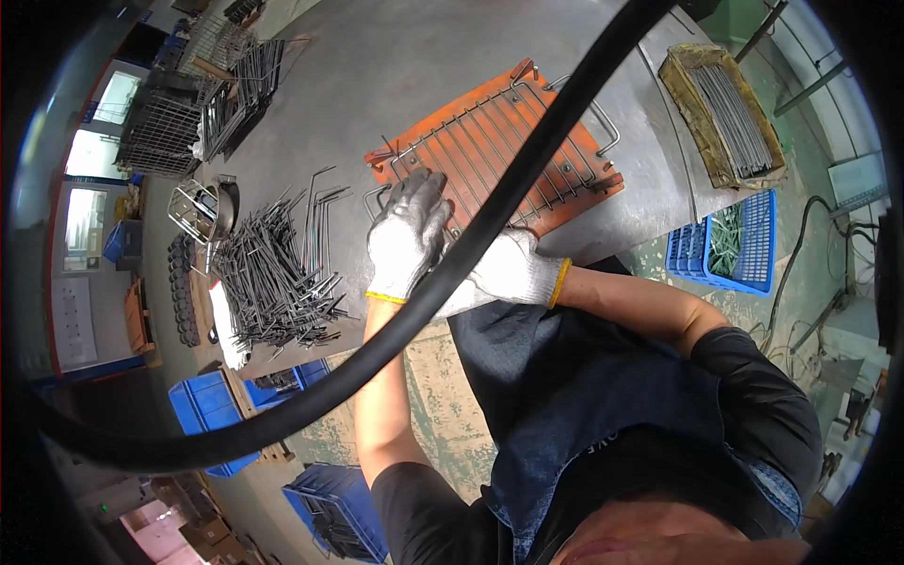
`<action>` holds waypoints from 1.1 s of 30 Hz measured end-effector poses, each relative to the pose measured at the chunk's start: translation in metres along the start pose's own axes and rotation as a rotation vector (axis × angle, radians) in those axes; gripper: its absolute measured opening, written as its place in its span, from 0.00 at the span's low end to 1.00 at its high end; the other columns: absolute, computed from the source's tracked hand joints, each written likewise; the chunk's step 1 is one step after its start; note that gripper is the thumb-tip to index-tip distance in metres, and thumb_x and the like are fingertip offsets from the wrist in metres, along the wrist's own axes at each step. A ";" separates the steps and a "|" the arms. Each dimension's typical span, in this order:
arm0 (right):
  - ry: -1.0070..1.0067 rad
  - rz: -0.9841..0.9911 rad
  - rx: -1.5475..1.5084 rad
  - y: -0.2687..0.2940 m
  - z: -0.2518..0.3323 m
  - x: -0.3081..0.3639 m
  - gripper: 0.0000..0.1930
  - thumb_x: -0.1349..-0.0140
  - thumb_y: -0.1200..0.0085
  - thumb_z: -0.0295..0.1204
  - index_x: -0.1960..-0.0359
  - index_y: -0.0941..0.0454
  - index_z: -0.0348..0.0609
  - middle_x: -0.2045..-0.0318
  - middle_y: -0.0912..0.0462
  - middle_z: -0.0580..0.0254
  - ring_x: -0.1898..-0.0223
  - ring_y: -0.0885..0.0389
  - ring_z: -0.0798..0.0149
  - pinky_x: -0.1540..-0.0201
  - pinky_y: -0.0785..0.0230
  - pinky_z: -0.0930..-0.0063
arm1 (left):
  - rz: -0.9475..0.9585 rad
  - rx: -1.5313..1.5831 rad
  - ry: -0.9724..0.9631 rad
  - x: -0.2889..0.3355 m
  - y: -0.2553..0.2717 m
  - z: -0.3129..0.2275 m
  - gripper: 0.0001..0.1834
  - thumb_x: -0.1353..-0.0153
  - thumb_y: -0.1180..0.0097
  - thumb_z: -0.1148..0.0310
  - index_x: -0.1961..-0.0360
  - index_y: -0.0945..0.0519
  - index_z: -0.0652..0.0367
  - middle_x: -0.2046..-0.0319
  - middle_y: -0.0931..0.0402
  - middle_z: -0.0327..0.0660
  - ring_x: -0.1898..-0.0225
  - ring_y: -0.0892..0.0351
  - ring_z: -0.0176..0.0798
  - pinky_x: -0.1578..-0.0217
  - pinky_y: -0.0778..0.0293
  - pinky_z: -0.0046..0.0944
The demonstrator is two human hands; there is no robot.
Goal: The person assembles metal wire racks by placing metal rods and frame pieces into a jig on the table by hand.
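Note:
An orange jig board (550, 212) lies tilted on the metal table, with a wire rack (490, 122) of parallel rods set on it. Curved wire handles (612, 132) stick out at the rack's ends. My left hand (407, 235), in a white glove with grey fingers, is closed at the near left corner of the rack, fingers bent over the wire. My right hand (513, 268), gloved alike, is at the board's near edge close to my left one. A thick black cable (508, 188) crosses the view and hides its fingers and part of the rack.
Left on the table (348, 85) lies a heap of bent metal rods (273, 273); more dark rods (245, 94) are stacked farther back. At right stand a worn box of straight rods (725, 113) and a blue basket (739, 245). Blue crates (202, 405) stand on the floor.

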State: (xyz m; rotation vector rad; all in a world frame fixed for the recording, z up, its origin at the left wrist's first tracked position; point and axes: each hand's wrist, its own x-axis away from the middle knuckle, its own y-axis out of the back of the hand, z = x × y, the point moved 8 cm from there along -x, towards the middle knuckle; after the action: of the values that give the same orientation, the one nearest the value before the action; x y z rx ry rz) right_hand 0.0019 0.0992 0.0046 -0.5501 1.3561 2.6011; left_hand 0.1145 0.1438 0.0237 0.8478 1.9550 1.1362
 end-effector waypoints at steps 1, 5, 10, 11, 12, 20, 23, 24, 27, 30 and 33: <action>0.027 -0.012 0.024 -0.002 0.001 0.000 0.17 0.45 0.41 0.45 0.58 0.21 0.54 0.68 0.16 0.70 0.70 0.16 0.63 0.66 0.25 0.69 | 0.000 0.002 -0.002 -0.002 0.002 -0.004 0.20 0.38 0.47 0.55 0.47 0.22 0.49 0.43 0.28 0.43 0.44 0.27 0.48 0.44 0.32 0.43; 0.072 -0.046 -0.145 0.001 0.005 -0.002 0.14 0.43 0.43 0.44 0.59 0.21 0.54 0.68 0.16 0.70 0.68 0.17 0.64 0.66 0.25 0.69 | 0.006 -0.083 0.030 -0.001 0.004 -0.004 0.19 0.38 0.48 0.54 0.49 0.20 0.49 0.44 0.26 0.41 0.44 0.27 0.47 0.42 0.35 0.42; 0.088 0.029 -0.061 -0.011 0.002 -0.005 0.13 0.40 0.48 0.44 0.60 0.20 0.53 0.66 0.16 0.68 0.68 0.17 0.63 0.66 0.25 0.68 | 0.052 -0.232 -0.123 0.002 0.004 -0.010 0.21 0.38 0.49 0.52 0.48 0.21 0.47 0.45 0.25 0.39 0.44 0.29 0.46 0.38 0.42 0.42; 0.130 0.035 -0.043 -0.016 0.002 -0.004 0.14 0.39 0.50 0.45 0.61 0.20 0.52 0.66 0.16 0.67 0.68 0.17 0.62 0.67 0.25 0.69 | 0.072 -0.265 -0.139 0.001 0.002 -0.009 0.21 0.38 0.49 0.51 0.47 0.21 0.46 0.45 0.25 0.39 0.43 0.29 0.45 0.37 0.43 0.43; 0.131 0.037 -0.047 -0.018 0.003 -0.006 0.14 0.39 0.50 0.45 0.61 0.20 0.52 0.66 0.16 0.67 0.68 0.17 0.62 0.67 0.25 0.69 | 0.092 -0.303 -0.151 0.003 0.002 -0.006 0.22 0.38 0.49 0.50 0.47 0.21 0.45 0.45 0.25 0.38 0.43 0.30 0.45 0.36 0.45 0.43; 0.165 -0.143 -0.050 -0.027 0.004 0.000 0.13 0.39 0.48 0.43 0.58 0.20 0.55 0.67 0.18 0.67 0.69 0.18 0.62 0.68 0.26 0.69 | 0.157 -0.396 -0.048 0.003 -0.009 0.004 0.23 0.39 0.50 0.47 0.42 0.26 0.34 0.43 0.27 0.33 0.41 0.31 0.42 0.38 0.41 0.41; 0.206 -0.196 -0.011 -0.031 0.006 0.000 0.14 0.42 0.46 0.41 0.56 0.22 0.56 0.63 0.19 0.66 0.66 0.18 0.62 0.66 0.26 0.69 | 0.144 -0.350 -0.007 0.002 -0.013 0.010 0.23 0.39 0.49 0.49 0.42 0.26 0.33 0.42 0.28 0.33 0.40 0.33 0.42 0.38 0.40 0.41; 0.252 -0.218 0.002 -0.031 0.007 -0.002 0.14 0.43 0.46 0.40 0.55 0.23 0.56 0.62 0.19 0.65 0.65 0.18 0.62 0.65 0.25 0.69 | 0.054 -0.360 -0.068 0.003 -0.009 0.006 0.21 0.40 0.47 0.51 0.45 0.24 0.38 0.45 0.26 0.33 0.44 0.30 0.41 0.39 0.40 0.43; 0.325 0.038 -0.150 -0.047 0.005 -0.015 0.16 0.45 0.44 0.38 0.54 0.24 0.54 0.58 0.21 0.62 0.62 0.19 0.60 0.63 0.25 0.66 | -0.040 -0.354 -0.130 0.002 -0.005 0.002 0.20 0.42 0.45 0.53 0.49 0.22 0.43 0.48 0.24 0.32 0.47 0.28 0.40 0.39 0.39 0.43; 0.355 0.161 -0.166 -0.015 -0.008 -0.039 0.14 0.41 0.48 0.40 0.56 0.25 0.50 0.59 0.21 0.58 0.63 0.19 0.57 0.61 0.25 0.64 | -0.040 -0.337 -0.129 0.001 -0.006 0.007 0.19 0.43 0.44 0.56 0.50 0.21 0.44 0.47 0.24 0.33 0.46 0.29 0.42 0.40 0.38 0.39; 0.008 0.098 -0.108 0.007 -0.066 -0.077 0.15 0.38 0.51 0.39 0.55 0.25 0.45 0.56 0.23 0.53 0.58 0.20 0.52 0.60 0.26 0.61 | 0.066 -0.408 0.050 0.007 -0.016 0.020 0.16 0.39 0.46 0.58 0.51 0.20 0.48 0.47 0.24 0.38 0.43 0.29 0.45 0.43 0.34 0.42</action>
State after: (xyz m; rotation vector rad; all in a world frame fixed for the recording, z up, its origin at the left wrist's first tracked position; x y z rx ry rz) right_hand 0.0871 0.0436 0.0062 -0.5224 1.2823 2.7663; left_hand 0.1243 0.1521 0.0005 0.6709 1.6577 1.5396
